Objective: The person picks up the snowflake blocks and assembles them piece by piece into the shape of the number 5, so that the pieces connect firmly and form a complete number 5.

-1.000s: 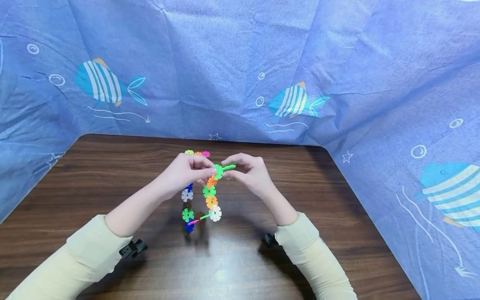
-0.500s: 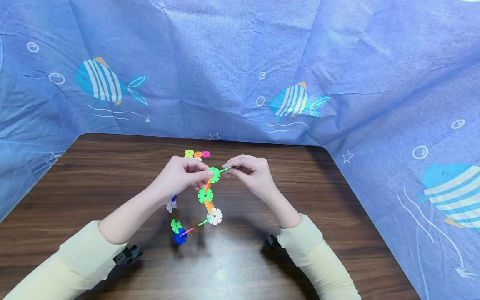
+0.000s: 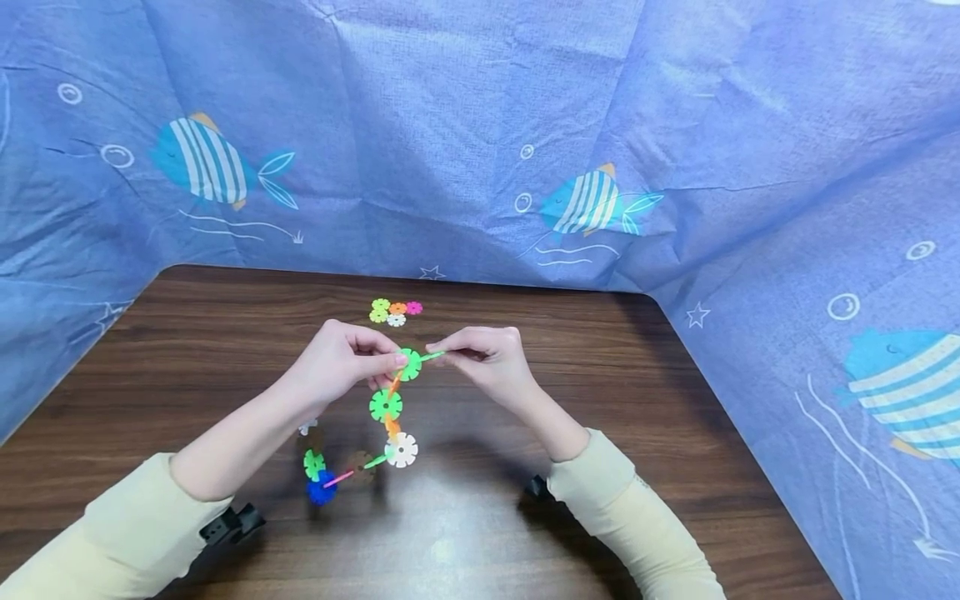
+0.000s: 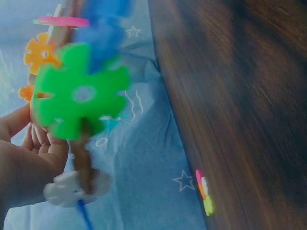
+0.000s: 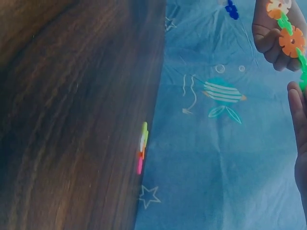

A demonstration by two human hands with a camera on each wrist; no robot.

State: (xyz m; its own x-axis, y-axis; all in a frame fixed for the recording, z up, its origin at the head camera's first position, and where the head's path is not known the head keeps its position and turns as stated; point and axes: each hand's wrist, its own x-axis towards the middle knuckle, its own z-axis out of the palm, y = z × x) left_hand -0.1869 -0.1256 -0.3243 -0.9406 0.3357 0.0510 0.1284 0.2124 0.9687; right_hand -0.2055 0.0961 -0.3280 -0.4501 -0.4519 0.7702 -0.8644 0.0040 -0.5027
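A chain of interlocking plastic snowflake discs hangs above the table between the hands. My left hand [image 3: 337, 364] pinches a green disc [image 3: 410, 367] near its upper end. My right hand [image 3: 487, 360] pinches the outer end of another green disc [image 3: 431, 357], seen edge-on and joined to the first. Below hang orange discs, a green disc [image 3: 386, 407], a white disc [image 3: 402, 451] and a blue disc [image 3: 322, 489]. Part of the chain is hidden behind the left wrist. A large green disc [image 4: 69, 98] fills the left wrist view's front, blurred; an orange disc [image 5: 292, 43] shows in the right wrist view.
Several loose discs lie flat near the table's back, among them an orange disc [image 3: 398, 308] and a pink disc [image 3: 414, 307]. A dark wood table [image 3: 600, 375] lies beneath, with a blue fish-print cloth [image 3: 450, 125] hanging behind and at the sides.
Both hands have shifted left and slightly toward the viewer with the chain. The hanging discs have swung left, and the loose discs at the back are now fully uncovered.
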